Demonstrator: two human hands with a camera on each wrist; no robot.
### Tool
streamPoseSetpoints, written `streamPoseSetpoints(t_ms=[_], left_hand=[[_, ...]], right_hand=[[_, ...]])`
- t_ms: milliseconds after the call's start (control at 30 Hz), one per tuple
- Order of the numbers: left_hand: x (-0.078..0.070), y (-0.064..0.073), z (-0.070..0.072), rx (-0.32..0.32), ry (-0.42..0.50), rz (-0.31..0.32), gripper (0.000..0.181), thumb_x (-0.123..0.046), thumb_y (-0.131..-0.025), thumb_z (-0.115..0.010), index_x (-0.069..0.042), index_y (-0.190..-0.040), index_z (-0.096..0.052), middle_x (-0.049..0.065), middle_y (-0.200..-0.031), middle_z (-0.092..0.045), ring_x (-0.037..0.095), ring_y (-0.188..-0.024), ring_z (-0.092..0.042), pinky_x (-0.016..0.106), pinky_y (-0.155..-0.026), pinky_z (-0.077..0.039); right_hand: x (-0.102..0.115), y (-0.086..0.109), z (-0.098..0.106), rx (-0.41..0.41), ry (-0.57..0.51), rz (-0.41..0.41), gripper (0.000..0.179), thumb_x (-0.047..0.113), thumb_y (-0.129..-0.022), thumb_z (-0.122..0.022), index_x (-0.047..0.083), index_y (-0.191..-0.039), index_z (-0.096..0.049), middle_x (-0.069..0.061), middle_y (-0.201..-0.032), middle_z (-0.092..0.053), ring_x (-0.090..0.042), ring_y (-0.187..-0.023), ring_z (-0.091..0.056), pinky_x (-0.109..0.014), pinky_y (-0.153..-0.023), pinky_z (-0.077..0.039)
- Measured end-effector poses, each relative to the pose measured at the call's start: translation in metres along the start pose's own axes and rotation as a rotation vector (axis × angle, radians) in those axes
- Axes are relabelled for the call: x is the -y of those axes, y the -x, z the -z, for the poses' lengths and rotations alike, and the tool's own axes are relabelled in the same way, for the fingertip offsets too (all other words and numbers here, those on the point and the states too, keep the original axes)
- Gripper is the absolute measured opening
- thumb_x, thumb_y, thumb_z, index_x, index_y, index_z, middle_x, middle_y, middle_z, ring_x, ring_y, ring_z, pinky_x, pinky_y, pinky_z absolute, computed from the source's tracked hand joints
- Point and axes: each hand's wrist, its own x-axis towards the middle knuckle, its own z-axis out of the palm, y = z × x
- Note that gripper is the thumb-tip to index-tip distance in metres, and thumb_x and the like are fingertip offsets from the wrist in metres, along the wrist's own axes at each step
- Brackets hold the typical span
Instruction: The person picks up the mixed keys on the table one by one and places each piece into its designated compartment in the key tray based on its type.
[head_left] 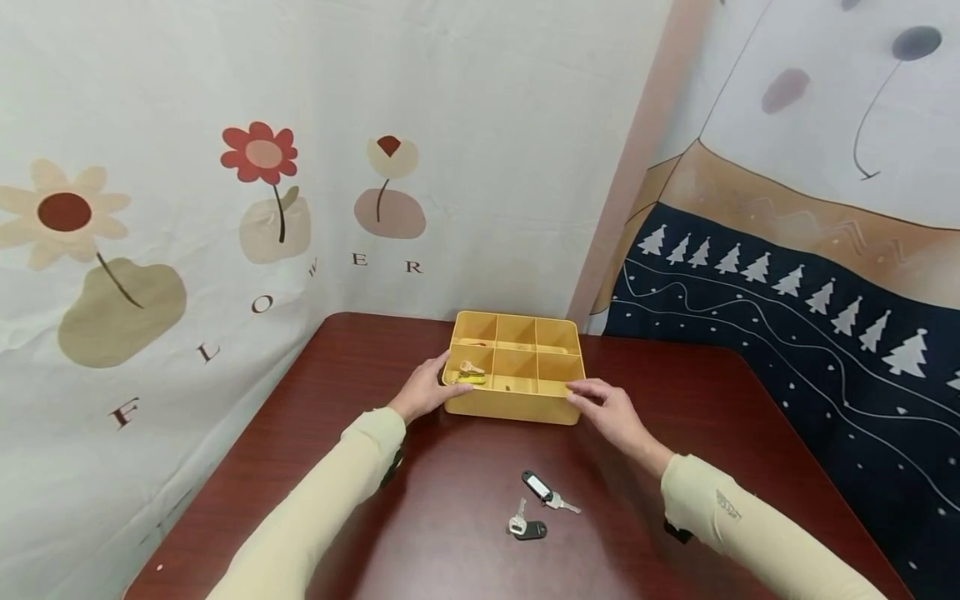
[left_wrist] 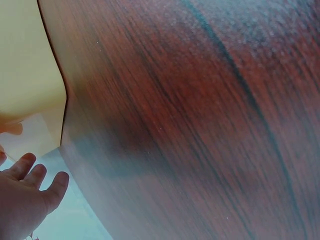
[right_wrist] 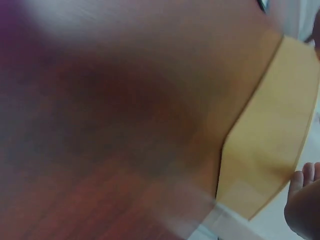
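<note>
A yellow divided organizer box (head_left: 513, 406) stands at the far side of the table. My left hand (head_left: 424, 389) holds its left front corner, thumb over the front rim and fingers along the left side. In the left wrist view several of its fingers spread away from the box. At the right front corner my right hand (head_left: 609, 408) holds the rim between thumb and fingers. A key with a yellow tag (head_left: 471, 377) lies in the front left compartment, and something reddish (head_left: 477, 343) shows behind it. Nearer me lie two keys with black tags, one upper (head_left: 551, 497) and one lower (head_left: 519, 524).
The dark red-brown wooden table (head_left: 360, 367) reaches back to a white curtain (head_left: 510, 167) printed with flowers. On the right hangs a dark blue cloth (head_left: 750, 325) with white trees, close along the table's edge.
</note>
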Motion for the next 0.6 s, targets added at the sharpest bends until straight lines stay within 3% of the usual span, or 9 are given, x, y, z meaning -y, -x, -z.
streamPoseSetpoints(t_ms=[167,400,600], left_hand=[[0.0,0.0,0.001,0.009,0.008,0.003,0.097,-0.044,-0.085,-0.077,-0.006,-0.157,-0.026,0.025,-0.151,-0.037,0.039,-0.14,-0.033,0.052,-0.113,-0.029],[-0.003,0.001,0.002,0.009,0.012,-0.006,0.097,-0.044,-0.084,-0.078,-0.005,-0.156,-0.027,0.026,-0.15,-0.038,0.04,-0.139,-0.034,0.053,-0.112,-0.029],[-0.002,0.001,0.0,0.01,0.003,0.01,0.097,-0.044,-0.085,-0.077,-0.007,-0.157,-0.026,0.024,-0.152,-0.036,0.039,-0.141,-0.032,0.052,-0.113,-0.028]], right_hand=[[-0.006,0.031,-0.017,0.123,-0.018,0.11,0.025,0.007,-0.089,-0.073,-0.001,-0.113,-0.073,-0.011,-0.112,-0.069,-0.025,-0.107,-0.062,-0.028,-0.087,-0.051],[-0.021,0.066,-0.034,0.347,0.026,0.247,0.019,0.011,-0.088,-0.076,0.003,-0.105,-0.077,-0.007,-0.108,-0.07,-0.019,-0.102,-0.065,-0.031,-0.087,-0.051],[-0.024,0.074,-0.04,0.372,0.132,0.334,0.016,0.017,-0.086,-0.079,0.012,-0.101,-0.079,-0.003,-0.11,-0.069,-0.013,-0.101,-0.062,-0.03,-0.085,-0.05]])
